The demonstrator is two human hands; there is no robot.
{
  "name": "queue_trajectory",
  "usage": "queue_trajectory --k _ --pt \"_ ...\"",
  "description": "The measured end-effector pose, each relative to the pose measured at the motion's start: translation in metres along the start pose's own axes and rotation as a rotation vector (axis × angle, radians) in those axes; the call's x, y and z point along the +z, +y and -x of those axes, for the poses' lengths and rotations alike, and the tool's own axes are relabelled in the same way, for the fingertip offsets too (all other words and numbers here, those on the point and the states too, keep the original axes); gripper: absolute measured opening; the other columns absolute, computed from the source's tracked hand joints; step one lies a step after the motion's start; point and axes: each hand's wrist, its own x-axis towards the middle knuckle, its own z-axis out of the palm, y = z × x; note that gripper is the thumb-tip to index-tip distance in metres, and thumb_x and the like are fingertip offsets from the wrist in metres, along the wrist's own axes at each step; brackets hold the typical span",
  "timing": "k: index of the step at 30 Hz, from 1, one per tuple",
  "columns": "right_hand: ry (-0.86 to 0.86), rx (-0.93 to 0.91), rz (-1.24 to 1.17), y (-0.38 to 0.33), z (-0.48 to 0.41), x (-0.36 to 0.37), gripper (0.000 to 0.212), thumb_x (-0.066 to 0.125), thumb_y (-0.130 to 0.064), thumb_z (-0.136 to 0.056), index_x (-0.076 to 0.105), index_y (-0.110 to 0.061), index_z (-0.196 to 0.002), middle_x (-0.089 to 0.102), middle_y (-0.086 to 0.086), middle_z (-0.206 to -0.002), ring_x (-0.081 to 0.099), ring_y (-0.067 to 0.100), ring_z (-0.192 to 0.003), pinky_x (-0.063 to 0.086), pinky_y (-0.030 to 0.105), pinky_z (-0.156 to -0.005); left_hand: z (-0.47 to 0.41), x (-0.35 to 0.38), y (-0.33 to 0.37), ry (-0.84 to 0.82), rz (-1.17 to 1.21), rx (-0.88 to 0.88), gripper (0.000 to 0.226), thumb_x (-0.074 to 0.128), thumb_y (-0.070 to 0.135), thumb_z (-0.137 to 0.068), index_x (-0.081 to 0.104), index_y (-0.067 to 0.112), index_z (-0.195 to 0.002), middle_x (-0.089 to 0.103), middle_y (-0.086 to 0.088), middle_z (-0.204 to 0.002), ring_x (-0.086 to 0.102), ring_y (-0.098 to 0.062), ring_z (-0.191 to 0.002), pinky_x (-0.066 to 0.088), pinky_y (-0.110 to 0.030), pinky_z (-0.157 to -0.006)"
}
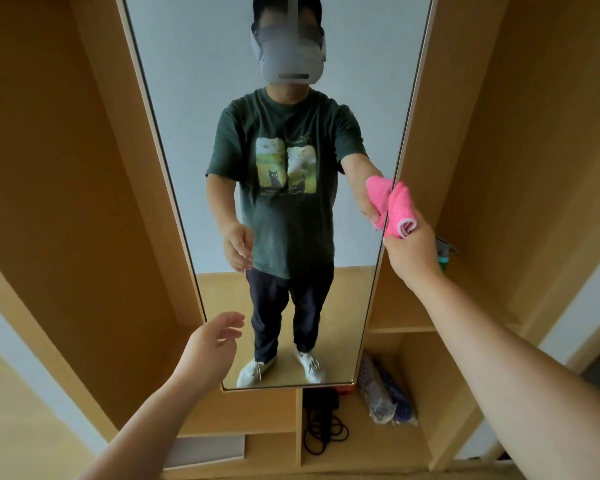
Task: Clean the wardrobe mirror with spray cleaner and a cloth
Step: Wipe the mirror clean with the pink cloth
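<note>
A tall wardrobe mirror (194, 140) in a thin gold frame fills the middle of the head view and reflects me. My right hand (413, 252) grips a folded pink cloth (400, 209), pressed against the mirror's right edge at about mid height. My left hand (213, 344) hovers empty with fingers apart near the mirror's lower left corner, not touching the glass. A spray bottle (445, 252) with a teal body shows partly behind my right hand, standing on the shelf to the right.
Light wooden wardrobe panels (66, 168) flank the mirror. Below it are open cubbies holding a coiled black cable (323, 431) and a rolled patterned bundle (381, 393). A wooden shelf (402, 329) runs under my right forearm.
</note>
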Motion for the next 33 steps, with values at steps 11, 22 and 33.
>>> queue_trajectory --k 11,22,33 --pt "-0.031 0.057 0.019 0.023 0.014 0.009 0.038 0.056 -0.003 -0.091 0.055 -0.009 -0.128 0.058 -0.002 -0.099 0.057 0.018 -0.095 0.051 0.03 -0.084 0.018 0.01 -0.021 -0.05 -0.011 -0.073 0.047 0.042 -0.004 -0.09 0.057 0.039 -0.105 0.064 0.016 -0.103 0.06 0.005 -0.098 0.043 -0.007 -0.061" --pt "-0.048 0.125 0.041 0.059 0.033 0.022 0.04 0.054 -0.014 -0.095 0.052 -0.019 -0.135 0.052 -0.03 -0.089 0.052 -0.014 -0.08 0.039 0.006 -0.068 0.022 0.022 -0.034 -0.085 -0.021 -0.105 0.045 0.042 -0.003 -0.09 0.058 0.037 -0.105 0.064 0.016 -0.104 0.06 0.002 -0.097 0.044 -0.013 -0.068" --pt "-0.111 0.139 0.061 0.088 0.056 0.031 0.047 0.053 -0.003 -0.091 0.05 -0.016 -0.136 0.06 -0.007 -0.102 0.06 0.016 -0.087 0.05 0.027 -0.074 0.026 0.033 -0.043 -0.126 -0.025 -0.149 0.042 0.042 -0.004 -0.091 0.058 0.031 -0.108 0.065 0.01 -0.104 0.06 0.0 -0.098 0.045 -0.015 -0.074"
